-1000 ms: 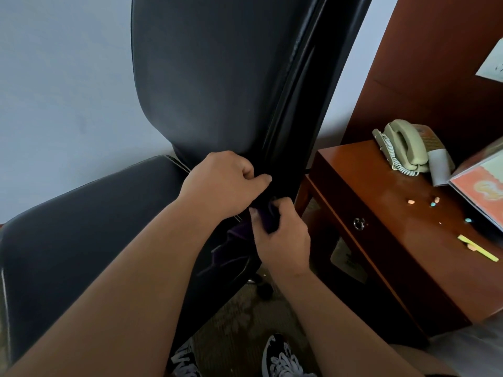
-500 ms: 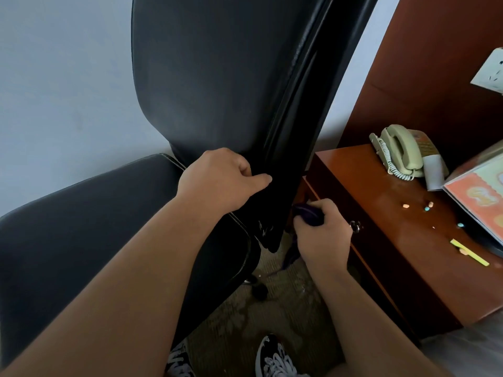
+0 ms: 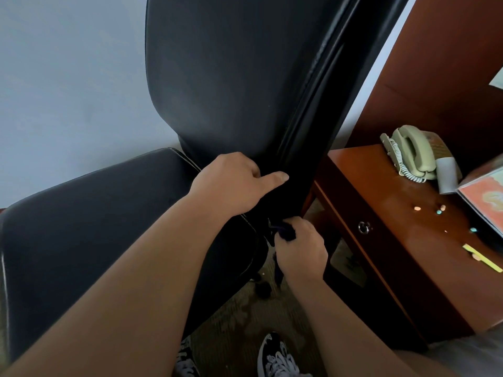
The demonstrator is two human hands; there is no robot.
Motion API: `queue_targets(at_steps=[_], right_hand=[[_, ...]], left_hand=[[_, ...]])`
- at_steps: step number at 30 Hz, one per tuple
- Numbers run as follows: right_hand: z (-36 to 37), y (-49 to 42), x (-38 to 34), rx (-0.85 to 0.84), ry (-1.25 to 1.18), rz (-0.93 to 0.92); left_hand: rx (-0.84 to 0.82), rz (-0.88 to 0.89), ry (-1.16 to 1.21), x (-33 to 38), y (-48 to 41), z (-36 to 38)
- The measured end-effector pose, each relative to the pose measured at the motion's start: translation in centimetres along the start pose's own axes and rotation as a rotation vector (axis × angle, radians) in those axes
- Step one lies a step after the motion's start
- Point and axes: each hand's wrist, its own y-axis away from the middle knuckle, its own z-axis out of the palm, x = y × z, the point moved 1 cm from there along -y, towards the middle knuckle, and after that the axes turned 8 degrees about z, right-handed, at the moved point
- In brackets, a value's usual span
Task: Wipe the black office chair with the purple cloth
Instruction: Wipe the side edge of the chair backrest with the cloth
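Note:
The black office chair [image 3: 223, 77] fills the middle of the view, its tall backrest upright and its seat at the lower left. My left hand [image 3: 236, 183] grips the bottom side edge of the backrest, thumb laid along it. Just below, my right hand [image 3: 299, 251] holds the bunched purple cloth [image 3: 284, 232] against the lower edge of the backrest. Most of the cloth is hidden inside my fist and in shadow.
A reddish wooden desk [image 3: 386, 240] with a drawer knob stands close on the right, carrying a beige telephone [image 3: 411, 153], a yellow strip and small coloured bits. My sneakers [image 3: 277, 357] stand on patterned carpet below. A pale wall lies to the left.
My right hand with the cloth swung out to the right toward the desk, then came back left to the backrest's lower edge. My left hand kept its hold on the backrest.

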Motion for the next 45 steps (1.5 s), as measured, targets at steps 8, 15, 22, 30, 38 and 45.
queue_targets(at_steps=[8, 15, 22, 30, 38, 45], right_hand=[[0.6, -0.6, 0.7, 0.075, -0.011, -0.096], [2.1, 0.4, 2.5, -0.018, -0.104, 0.048], [1.9, -1.2, 0.4, 0.079, -0.231, -0.068], [5.9, -1.0, 4.1, -0.091, 0.256, -0.004], [5.4, -1.2, 1.1, 0.145, -0.128, 0.182], [5.9, -1.1, 2.5, 0.028, 0.06, 0.141]], left_hand=[[0.042, -0.034, 0.037, 0.2, 0.1, 0.8], [0.046, -0.034, 0.128, -0.2, -0.1, 1.1], [0.121, -0.048, 0.315, 0.0, -0.2, 2.4], [0.053, 0.062, 0.333, -0.6, -0.5, 3.2], [0.071, 0.093, 0.273, -1.1, -0.7, 2.8], [0.091, 0.052, 0.266, -0.9, -0.6, 2.8]])
